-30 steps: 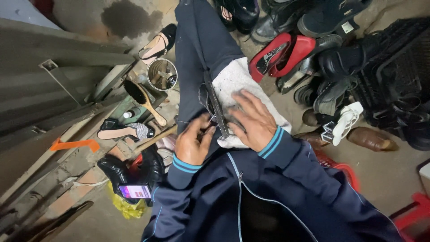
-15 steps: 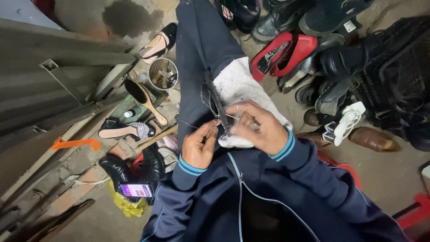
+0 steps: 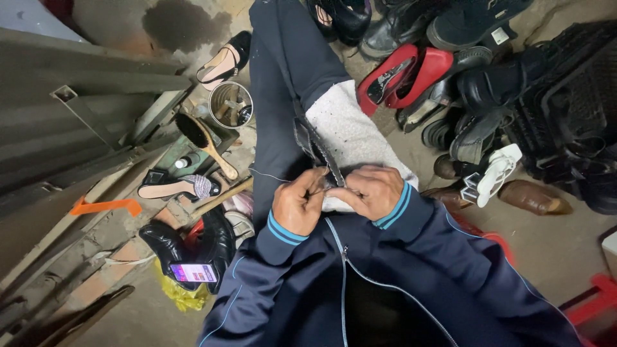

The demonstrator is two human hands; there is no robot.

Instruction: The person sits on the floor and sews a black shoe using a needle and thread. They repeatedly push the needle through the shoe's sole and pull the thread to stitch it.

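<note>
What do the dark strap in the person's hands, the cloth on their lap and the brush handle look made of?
Strap: probably leather, dark and matte, thin and bending over the knee. Cloth: seemingly fleecy, off-white fabric with a nubbly, speckled surface. Brush handle: likely wood, tan with a smooth sheen.

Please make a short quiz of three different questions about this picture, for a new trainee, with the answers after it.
1. True or false: both hands meet on the dark strap that lies over the white cloth on the lap.
2. Which thing lies nearest to the wooden-handled brush?
A. the metal tin of tools
B. the pair of red shoes
C. the brown shoe
3. Fill in: a thin ____ runs out to the side from the left hand.

Key
1. True; the right hand pins the strap's near end, and the left hand works beside it.
2. A
3. thread
</note>
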